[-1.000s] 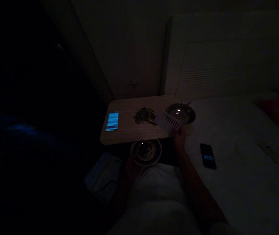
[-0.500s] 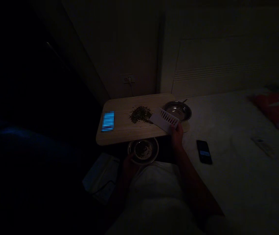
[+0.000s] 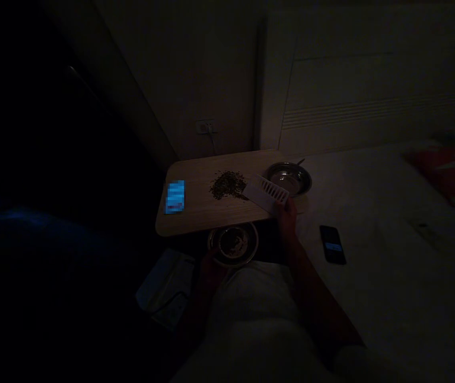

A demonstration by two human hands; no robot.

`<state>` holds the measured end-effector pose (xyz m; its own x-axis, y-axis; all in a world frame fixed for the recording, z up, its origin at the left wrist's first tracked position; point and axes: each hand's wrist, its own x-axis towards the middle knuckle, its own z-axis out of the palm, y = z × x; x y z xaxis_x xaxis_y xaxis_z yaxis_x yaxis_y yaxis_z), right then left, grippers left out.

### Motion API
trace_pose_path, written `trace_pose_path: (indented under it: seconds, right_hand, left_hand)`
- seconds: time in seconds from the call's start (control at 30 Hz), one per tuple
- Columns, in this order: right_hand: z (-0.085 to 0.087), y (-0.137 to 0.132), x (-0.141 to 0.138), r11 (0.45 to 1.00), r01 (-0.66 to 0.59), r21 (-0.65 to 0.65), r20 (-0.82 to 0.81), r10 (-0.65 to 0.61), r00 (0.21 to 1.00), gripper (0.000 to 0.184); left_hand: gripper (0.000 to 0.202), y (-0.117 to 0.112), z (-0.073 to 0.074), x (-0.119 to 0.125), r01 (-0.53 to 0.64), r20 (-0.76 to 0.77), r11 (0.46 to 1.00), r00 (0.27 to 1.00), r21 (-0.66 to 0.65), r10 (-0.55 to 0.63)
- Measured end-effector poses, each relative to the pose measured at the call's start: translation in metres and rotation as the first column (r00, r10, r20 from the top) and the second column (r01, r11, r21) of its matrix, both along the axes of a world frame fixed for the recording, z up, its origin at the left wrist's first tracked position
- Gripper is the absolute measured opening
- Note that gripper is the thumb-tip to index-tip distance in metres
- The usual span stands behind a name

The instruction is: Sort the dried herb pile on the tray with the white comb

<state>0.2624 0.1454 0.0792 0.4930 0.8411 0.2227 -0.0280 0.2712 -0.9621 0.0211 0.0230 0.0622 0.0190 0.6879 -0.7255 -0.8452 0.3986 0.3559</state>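
The room is very dark. My right hand [image 3: 286, 211] is closed on a white slotted plastic scraper [image 3: 266, 193], whose far edge touches a pile of dark dried bits [image 3: 226, 184] on a small wooden table [image 3: 195, 213]. My left hand [image 3: 210, 264] grips the rim of a metal bowl [image 3: 233, 243] held just below the table's near edge; some of the dark bits lie in it.
A lit phone [image 3: 175, 196] lies on the table's left part. A second metal bowl [image 3: 289, 177] sits at its right end. A dark phone [image 3: 332, 244] rests on the white bed [image 3: 371, 276]. A red pillow [image 3: 451, 173] is far right. A wall socket [image 3: 204, 126] is behind.
The scraper and my right hand have shifted slightly left toward the pile. The view has drifted, and the bowl stays under the table edge.
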Motion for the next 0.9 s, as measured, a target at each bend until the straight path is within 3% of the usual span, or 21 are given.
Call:
trace_pose_path:
  seconds: [0.37, 0.57, 0.7, 0.9]
  right_hand:
    - [-0.003, 0.001, 0.001, 1.000, -0.010, 0.001, 0.020, 0.010, 1.000, 0.036]
    - [0.000, 0.001, -0.003, 0.999, -0.038, -0.013, 0.016, 0.038, 0.999, 0.035]
    - [0.003, -0.001, 0.000, 1.000, -0.012, 0.008, 0.002, 0.012, 1.000, 0.036]
    - [0.002, 0.000, 0.015, 1.000, -0.010, -0.010, 0.029, 0.010, 1.000, 0.039]
  left_hand:
    - [0.057, 0.000, -0.015, -0.003, -0.031, 0.009, 0.999, 0.999, 0.040, 0.031]
    - [0.063, 0.002, -0.011, -0.001, -0.030, 0.057, 0.999, 0.998, 0.042, 0.027]
    - [0.056, 0.001, -0.009, -0.001, -0.048, 0.013, 0.999, 0.999, 0.019, 0.048]
    - [0.041, -0.005, -0.015, -0.003, -0.051, 0.042, 0.992, 0.998, 0.112, 0.047]
